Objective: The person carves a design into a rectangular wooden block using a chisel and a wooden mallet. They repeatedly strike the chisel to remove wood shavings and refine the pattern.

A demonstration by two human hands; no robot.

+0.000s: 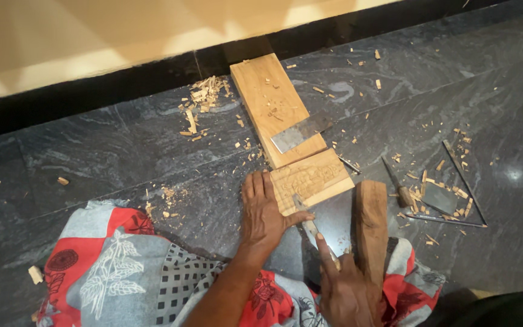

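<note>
The left hand (263, 213) lies flat, fingers together and stretched out, pressing on the near corner of a small carved wooden block (312, 180) that sits on the dark stone floor (92, 151) at about 12 o'clock from the person's lap. The right hand (347, 289) is closed around a thin chisel (307, 219), forefinger laid along the shaft, and seems also to grip a thick wooden mallet (371, 227) just beside it at 3 o'clock, though how the rest of its fingers sit cannot be told. The block looks stiff, light and dry, with shallow relief that could chip, so it is best steadied by its plain edges. Touching it at 12 o'clock is a longer smooth plank (267, 100) carrying a flat metal blade (301, 132). Pale wood chips (204, 97) lie scattered; more slender tools (437, 203) rest at 3 o'clock. The polished floor looks slippery.
</note>
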